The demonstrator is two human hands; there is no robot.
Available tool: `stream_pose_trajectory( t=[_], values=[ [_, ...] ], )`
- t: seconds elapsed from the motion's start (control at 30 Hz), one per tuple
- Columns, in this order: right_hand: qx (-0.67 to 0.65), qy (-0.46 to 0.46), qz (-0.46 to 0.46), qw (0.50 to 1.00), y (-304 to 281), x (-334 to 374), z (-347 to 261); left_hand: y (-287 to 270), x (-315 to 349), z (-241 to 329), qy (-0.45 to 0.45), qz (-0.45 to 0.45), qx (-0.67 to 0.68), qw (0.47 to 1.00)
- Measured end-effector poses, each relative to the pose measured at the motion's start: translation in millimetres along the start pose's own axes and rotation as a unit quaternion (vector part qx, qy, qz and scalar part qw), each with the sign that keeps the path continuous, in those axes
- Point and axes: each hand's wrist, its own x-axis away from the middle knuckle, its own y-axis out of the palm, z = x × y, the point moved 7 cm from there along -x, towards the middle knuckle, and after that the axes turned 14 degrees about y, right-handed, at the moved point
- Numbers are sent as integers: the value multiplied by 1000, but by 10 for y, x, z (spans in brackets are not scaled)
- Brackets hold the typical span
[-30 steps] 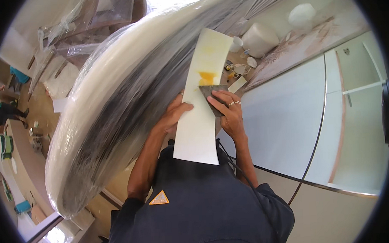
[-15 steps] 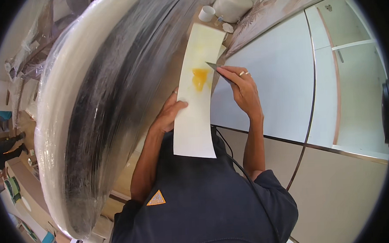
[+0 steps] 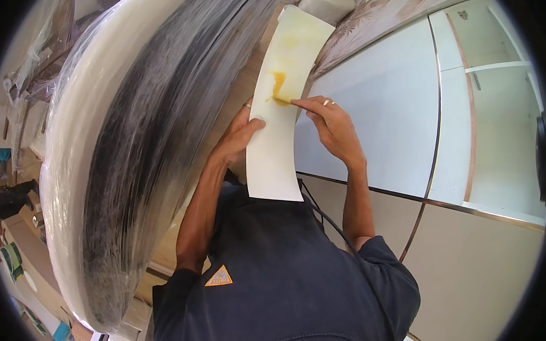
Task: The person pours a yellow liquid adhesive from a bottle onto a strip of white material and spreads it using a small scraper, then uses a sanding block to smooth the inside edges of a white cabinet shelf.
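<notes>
A long white board [image 3: 274,161] with slightly curved edges hangs before my chest, its far end pointing away from me. My left hand [image 3: 240,137] grips its left edge, with the thumb on the top face. Yellow-orange paste [image 3: 278,84] lies smeared around the middle of the board, and a fainter yellow tint covers the far part. Between the fingertips of my right hand [image 3: 337,131] is a thin scraper [image 3: 284,102], seen almost edge-on, its blade at the near end of the paste. Most of the scraper is hard to make out.
Large padded pieces wrapped in clear plastic film [image 3: 131,128] stand close on my left. White cabinet panels [image 3: 374,117] and open shelves [image 3: 502,124] are to the right. A pale roll [image 3: 328,2] sits beyond the board. Another person [image 3: 9,200] is at far left. A black cable [image 3: 342,228] crosses my shirt.
The board has moved away from me and its far end has swung right, covering the white cup. The scraper has come nearer me on the board, and the paste patch has changed shape.
</notes>
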Motion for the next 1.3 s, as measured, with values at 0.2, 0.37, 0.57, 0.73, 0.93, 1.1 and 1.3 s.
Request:
stream_pose_trajectory(
  t=[0.2,0.37,0.57,0.73,0.93,1.1,1.3],
  values=[
    [9,-31,96,995,-181,-188,-87,73,-16,-15,8,-10,3,1000],
    [43,-50,86,994,83,-152,-56,-5,-81,-82,42,-32,-28,998],
    [-28,-26,68,997,4,-212,-180,-111,-75,-97,43,-30,-33,998],
    [7,-42,113,993,113,-288,-172,-87,-128,-13,64,-66,-52,994],
    [2,-63,45,997,249,-220,-110,-190,-208,-42,1,-67,-64,996],
    [-96,-41,66,992,68,-198,-8,-217,-325,-98,-14,-12,-45,999],
    [-26,-103,124,987,189,-30,115,-89,-365,-64,31,-65,76,994]
  ],
)
